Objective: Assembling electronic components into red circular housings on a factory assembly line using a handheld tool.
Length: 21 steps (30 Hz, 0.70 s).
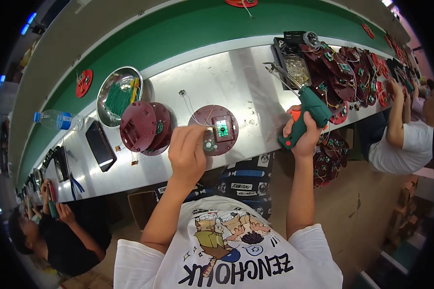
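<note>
My left hand [187, 153] is closed in a pinch over the near left side of a dark red round plate [216, 107]. What its fingertips hold, if anything, is too small to make out. A green circuit board [221, 129] sits in a frame on that plate, and thin wires lead away from it to a small connector [183, 92] on the metal bench. In my right hand [304, 132] is a green soldering gun [313, 110] with an orange trigger. Its tip points up and left, well apart from the plate.
To the left, stacked dark red plates [139, 126] stand beside a steel bowl [102, 98] of green wires. A phone [100, 144] and a plastic bottle [58, 119] lie farther left. Many wired plates [345, 72] are piled at right. Co-workers [402, 139] sit on both sides.
</note>
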{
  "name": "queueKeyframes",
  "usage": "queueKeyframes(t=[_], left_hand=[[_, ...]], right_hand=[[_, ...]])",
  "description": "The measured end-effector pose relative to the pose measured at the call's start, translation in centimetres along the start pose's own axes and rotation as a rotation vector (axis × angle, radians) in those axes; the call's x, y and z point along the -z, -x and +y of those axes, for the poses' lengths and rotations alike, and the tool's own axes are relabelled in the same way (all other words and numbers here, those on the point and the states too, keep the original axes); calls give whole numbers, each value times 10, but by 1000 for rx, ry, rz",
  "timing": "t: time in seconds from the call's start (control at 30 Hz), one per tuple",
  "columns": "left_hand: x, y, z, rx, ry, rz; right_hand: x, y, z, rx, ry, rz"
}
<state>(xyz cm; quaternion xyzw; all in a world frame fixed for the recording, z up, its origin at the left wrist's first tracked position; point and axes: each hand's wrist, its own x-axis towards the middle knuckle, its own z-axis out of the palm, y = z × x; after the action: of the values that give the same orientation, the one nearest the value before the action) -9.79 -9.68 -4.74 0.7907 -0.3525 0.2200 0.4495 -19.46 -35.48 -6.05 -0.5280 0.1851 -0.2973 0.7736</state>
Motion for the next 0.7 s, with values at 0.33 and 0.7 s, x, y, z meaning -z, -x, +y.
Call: queueKeyframes(t=[0.33, 0.7], left_hand=[[-7, -79, -3, 26, -156, -919], [-197, -329, -108, 133, -583, -561]], right_hand=[[13, 8, 18, 137, -149, 134], [19, 26, 44, 381, -325, 296]])
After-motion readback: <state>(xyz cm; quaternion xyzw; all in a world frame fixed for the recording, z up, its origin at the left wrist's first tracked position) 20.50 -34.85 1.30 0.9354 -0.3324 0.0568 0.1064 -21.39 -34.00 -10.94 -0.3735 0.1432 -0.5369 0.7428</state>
